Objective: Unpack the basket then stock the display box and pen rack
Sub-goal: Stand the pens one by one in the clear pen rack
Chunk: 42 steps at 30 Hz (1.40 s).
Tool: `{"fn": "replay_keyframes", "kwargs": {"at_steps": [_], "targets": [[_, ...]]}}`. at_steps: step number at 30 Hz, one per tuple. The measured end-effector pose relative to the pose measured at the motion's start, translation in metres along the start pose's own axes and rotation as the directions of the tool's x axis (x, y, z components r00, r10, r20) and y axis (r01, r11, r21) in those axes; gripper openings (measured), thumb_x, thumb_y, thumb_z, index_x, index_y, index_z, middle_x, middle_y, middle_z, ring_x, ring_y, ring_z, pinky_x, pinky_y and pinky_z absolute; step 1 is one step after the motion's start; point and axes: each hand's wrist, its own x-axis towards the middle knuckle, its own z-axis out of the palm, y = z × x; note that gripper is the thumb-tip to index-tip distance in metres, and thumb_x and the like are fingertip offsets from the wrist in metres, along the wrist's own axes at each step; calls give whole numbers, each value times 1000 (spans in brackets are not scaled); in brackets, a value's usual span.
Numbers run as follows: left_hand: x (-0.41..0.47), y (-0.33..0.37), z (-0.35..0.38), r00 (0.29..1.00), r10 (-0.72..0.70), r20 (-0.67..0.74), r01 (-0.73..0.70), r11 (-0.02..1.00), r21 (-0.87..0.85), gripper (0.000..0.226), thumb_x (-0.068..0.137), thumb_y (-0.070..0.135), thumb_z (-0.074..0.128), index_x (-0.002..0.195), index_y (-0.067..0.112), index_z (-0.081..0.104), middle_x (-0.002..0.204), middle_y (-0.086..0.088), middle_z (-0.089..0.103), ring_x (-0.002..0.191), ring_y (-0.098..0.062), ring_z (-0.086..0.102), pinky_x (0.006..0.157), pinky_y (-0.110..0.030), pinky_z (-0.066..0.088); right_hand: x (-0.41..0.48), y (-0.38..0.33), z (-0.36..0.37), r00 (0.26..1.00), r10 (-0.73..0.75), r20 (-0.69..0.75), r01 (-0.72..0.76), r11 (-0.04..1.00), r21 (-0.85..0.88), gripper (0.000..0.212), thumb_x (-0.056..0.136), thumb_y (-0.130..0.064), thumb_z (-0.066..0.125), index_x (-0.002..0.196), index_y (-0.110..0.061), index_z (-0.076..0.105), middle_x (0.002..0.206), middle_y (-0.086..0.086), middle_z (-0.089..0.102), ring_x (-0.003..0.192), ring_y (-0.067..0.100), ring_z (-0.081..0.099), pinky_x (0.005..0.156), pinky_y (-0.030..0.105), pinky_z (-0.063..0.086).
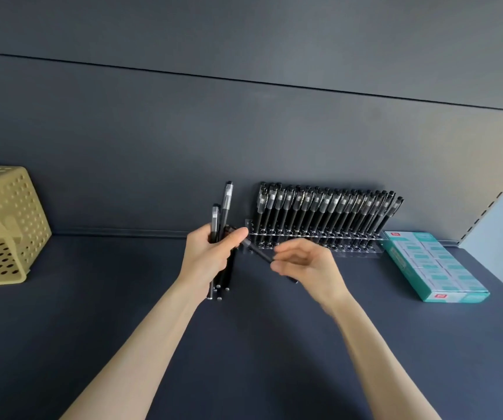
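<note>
My left hand (pixel 213 253) grips a bundle of black pens (pixel 221 219) upright, just left of the clear pen rack (pixel 313 241). My right hand (pixel 307 265) pinches a single black pen (pixel 257 251) that lies slanted, its far end touching the bundle under my left thumb. The rack stands against the back wall and holds several black pens leaning to the right; its leftmost holes are bare. A teal display box (pixel 435 265) with several small white-and-teal packs lies right of the rack. The yellow perforated basket (pixel 4 225) lies tipped on its side at far left.
Everything sits on a dark blue shelf (pixel 122 298) with a dark back panel. A pale side panel with a slotted upright (pixel 492 201) closes the shelf on the right.
</note>
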Motion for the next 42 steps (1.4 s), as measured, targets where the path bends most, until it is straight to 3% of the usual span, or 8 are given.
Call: {"fn": "replay_keyframes", "kwargs": {"at_steps": [9,16,22,26,29,34,38,42], "targets": [[-6,-10,34,986,88,145,-104,989,106,5,84,18,71,84,13,70,47,16,42,40,-3,30,38,-13,24,5,-4,-6,989,-116,95,132,974,-182,18,83,-10,69,85,-27,69,75,-9,71,71,4,64,73,16,49],[-9,-27,50,994,63,-87,-70,994,-79,18,97,30,51,99,17,64,64,7,51,46,-3,34,41,-17,26,30,-15,-24,969,-245,-20,233,941,-246,32,86,-9,65,106,-28,48,86,-8,58,73,23,64,72,44,56],[-18,-45,56,965,211,-157,-197,975,99,19,101,27,43,89,14,48,56,12,40,48,-3,35,45,-14,31,57,-28,-19,856,-466,-226,416,878,-235,45,87,-6,63,123,-29,47,86,-3,59,68,18,64,56,12,44],[-22,-56,57,964,243,-108,-218,955,203,28,100,28,43,81,8,37,54,13,37,56,-11,33,55,-29,36,71,-25,-13,828,-501,-252,434,857,-278,42,88,-8,63,122,-25,48,84,-12,57,64,4,59,62,5,40],[-21,-58,56,969,227,-98,-202,955,216,29,100,27,42,79,10,32,52,11,33,50,-11,27,47,-25,27,77,-20,-8,838,-495,-230,421,854,-306,41,87,-8,63,123,-23,49,83,-17,54,61,-1,55,64,5,40],[-21,-54,56,966,223,-129,-203,967,152,30,100,28,43,77,14,30,60,-10,26,48,-12,23,43,-15,27,79,-9,-1,845,-499,-189,411,835,-365,40,88,-9,63,124,-22,53,81,-15,56,70,4,58,70,15,49],[-20,-54,58,969,204,-140,-190,976,101,31,100,27,43,83,3,34,63,-11,27,49,-12,23,42,-14,28,82,-3,4,820,-558,-130,439,758,-483,38,89,-7,61,126,-13,57,85,1,61,72,18,58,76,35,53],[-18,-53,55,974,170,-151,-161,985,70,27,100,29,46,78,16,40,63,-9,29,47,-9,26,41,-15,26,84,1,6,819,-561,-117,417,724,-550,38,88,-8,62,124,-16,56,83,-2,61,68,20,59,71,42,54]]}}
